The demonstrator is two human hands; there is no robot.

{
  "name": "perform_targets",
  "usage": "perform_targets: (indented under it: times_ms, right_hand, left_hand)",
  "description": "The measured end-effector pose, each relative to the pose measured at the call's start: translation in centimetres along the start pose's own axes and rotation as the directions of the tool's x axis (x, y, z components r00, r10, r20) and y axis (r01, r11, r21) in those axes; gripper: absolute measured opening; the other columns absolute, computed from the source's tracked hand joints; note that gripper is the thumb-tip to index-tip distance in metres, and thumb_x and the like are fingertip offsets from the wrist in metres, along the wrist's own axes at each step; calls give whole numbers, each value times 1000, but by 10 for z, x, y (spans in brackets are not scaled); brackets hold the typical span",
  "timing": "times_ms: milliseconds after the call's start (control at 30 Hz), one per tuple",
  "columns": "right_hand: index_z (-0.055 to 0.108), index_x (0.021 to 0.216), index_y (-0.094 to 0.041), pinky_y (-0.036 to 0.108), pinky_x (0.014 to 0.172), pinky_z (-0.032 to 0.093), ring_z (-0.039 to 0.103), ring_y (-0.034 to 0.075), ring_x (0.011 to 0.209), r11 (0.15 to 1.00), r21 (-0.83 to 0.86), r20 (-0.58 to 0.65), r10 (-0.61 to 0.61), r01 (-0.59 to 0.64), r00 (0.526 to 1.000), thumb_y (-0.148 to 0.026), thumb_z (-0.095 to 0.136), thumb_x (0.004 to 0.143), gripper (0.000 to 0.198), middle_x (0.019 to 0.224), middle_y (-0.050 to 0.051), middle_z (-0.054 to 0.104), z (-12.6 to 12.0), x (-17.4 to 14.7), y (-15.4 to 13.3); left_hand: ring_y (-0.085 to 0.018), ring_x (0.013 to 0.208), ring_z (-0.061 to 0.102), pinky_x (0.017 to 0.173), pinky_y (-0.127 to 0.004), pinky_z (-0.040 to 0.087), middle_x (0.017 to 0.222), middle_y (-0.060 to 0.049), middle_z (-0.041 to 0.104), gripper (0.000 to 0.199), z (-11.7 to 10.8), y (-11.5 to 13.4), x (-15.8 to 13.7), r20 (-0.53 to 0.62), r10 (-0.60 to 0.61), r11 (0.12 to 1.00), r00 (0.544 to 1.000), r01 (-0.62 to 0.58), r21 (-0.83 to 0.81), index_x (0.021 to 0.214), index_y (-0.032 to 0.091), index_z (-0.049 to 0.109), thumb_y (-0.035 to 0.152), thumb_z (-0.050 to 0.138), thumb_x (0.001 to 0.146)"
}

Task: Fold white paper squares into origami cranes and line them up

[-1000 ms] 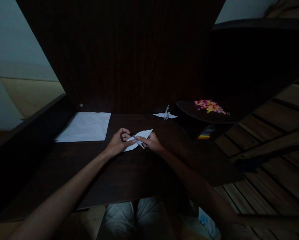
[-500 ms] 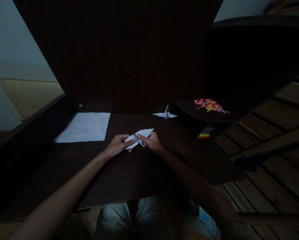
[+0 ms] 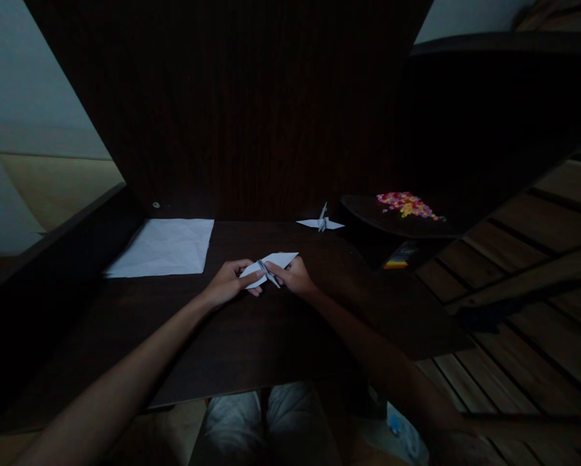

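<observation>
A white folded paper crane (image 3: 281, 259) is held between both hands above the dark desk (image 3: 251, 343), its wings spread and its narrow body slanting between the thumbs. My left hand (image 3: 226, 282) is closed on the left wing, thumb on top and fingers underneath. On the other side, my right hand (image 3: 295, 277) pinches the crane near its middle, thumb pressed on the paper. Some fingers of both hands are hidden beneath it. Behind them, a second paper crane (image 3: 322, 223) stands on the desk with its wings out flat.
White paper sheets (image 3: 166, 247) lie in a stack at the left. On a rounded shelf (image 3: 363, 206) at the right sits a pile of small pink, red and yellow pieces (image 3: 409, 204). A tall dark panel (image 3: 251, 116) rises behind the desk, and a raised side board (image 3: 61, 239) borders its left.
The held crane has shifted very slightly, its left wing now a little further left. Both hands keep their grip, and my legs below the desk have moved a little.
</observation>
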State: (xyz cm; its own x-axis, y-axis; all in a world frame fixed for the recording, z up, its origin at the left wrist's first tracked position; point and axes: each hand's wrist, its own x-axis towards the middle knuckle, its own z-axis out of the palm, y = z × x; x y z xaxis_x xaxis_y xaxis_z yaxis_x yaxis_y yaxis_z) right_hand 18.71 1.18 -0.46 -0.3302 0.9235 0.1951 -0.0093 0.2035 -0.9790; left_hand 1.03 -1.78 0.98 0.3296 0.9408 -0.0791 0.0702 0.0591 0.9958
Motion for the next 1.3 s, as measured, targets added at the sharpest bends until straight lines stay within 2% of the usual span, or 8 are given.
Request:
perform_targets:
  times_ms: [167,400,867,1300]
  right_hand:
    - [52,55,-17,22,39,28,37,7,37,999,32,-5,6,-6,1000,-50,69,72,40,40,-6,44,0,1,1]
    - [56,58,-16,21,37,26,37,6,37,994,107,-33,35,-32,999,-50,70,69,38,42,-5,47,0,2,4]
    - [64,68,-14,20,36,23,38,5,39,964,252,-61,105,-87,993,-46,74,65,34,52,-2,54,-1,4,8]
    - [61,66,-14,20,35,20,34,4,37,942,318,-78,141,-110,987,-41,75,64,30,50,-4,52,-2,4,4]
  left_hand:
    - [-14,51,61,54,-25,50,61,0,66,38,-2,1,0,25,23,1000,999,-23,14,82,13,62,47,74,70]
    - [-12,50,60,52,-22,48,60,0,65,34,-2,2,-2,32,31,999,999,-31,14,80,12,62,44,73,73]
    - [-13,50,60,53,-24,47,60,0,64,37,-2,3,-2,29,47,999,998,-46,-13,81,13,63,47,74,71]
    - [-13,49,59,53,-25,46,58,0,63,36,-2,4,-3,29,35,999,999,-35,2,80,13,61,47,73,72]
